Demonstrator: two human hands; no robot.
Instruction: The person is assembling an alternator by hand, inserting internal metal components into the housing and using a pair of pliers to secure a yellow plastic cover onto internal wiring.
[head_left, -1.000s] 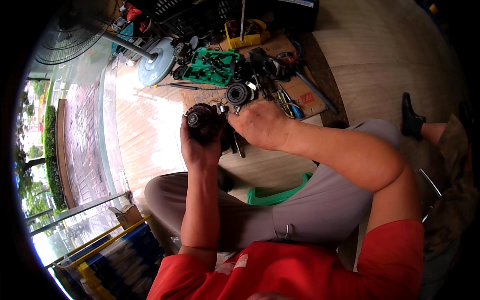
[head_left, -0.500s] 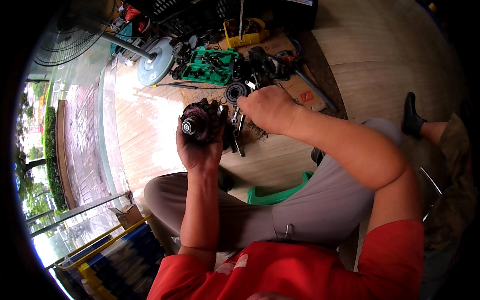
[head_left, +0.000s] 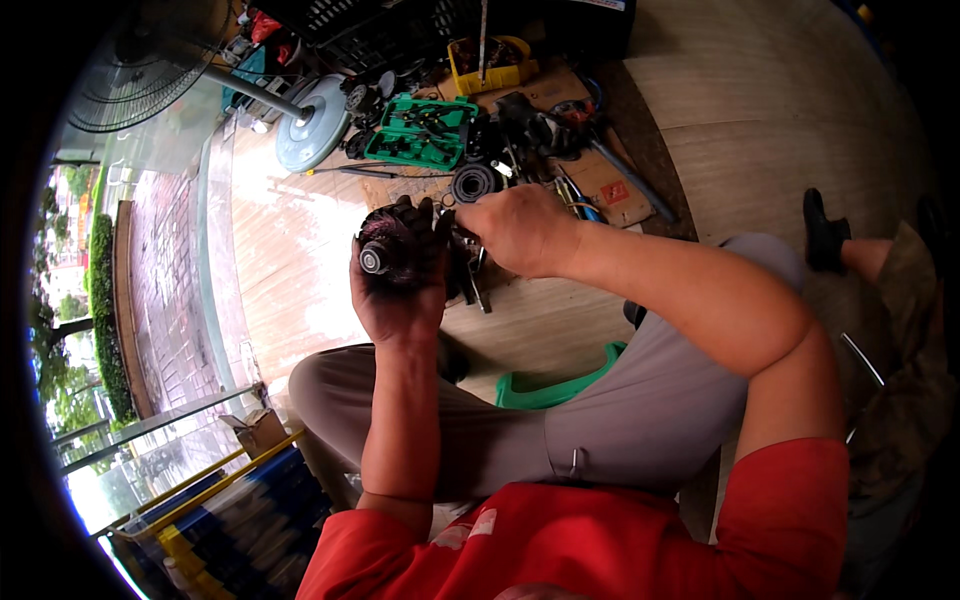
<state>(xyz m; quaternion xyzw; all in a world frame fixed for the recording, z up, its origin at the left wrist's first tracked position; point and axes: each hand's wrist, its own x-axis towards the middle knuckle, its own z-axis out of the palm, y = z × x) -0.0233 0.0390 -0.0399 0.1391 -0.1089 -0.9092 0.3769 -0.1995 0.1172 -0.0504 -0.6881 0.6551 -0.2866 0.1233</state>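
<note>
My left hand (head_left: 402, 310) is wrapped from below round a dark, greasy motor rotor (head_left: 405, 235), with a shiny bearing (head_left: 374, 259) on the shaft end turned toward the left. Close by on its right, my right hand (head_left: 522, 228) is closed, its fingertips at the rotor's far right side. Whatever those fingers pinch, if anything, is hidden. Just beyond the hands a dark round ring-shaped part (head_left: 474, 182) lies on the floor. Below the right hand, partly covered, lie metal wrenches (head_left: 480, 290).
An open green tool case (head_left: 420, 132) and a yellow bin (head_left: 492, 66) stand farther off. A dark bar (head_left: 632, 178) lies across cardboard (head_left: 612, 194). A standing fan's base (head_left: 312, 125) is at the far left. A green stool (head_left: 560, 390) shows between my legs; another person's shoe (head_left: 826, 235) is at right.
My right hand has moved left and slightly nearer, from beside the ring-shaped part to the rotor. The rotor has turned slightly in my left hand, its bearing end shifting a little left.
</note>
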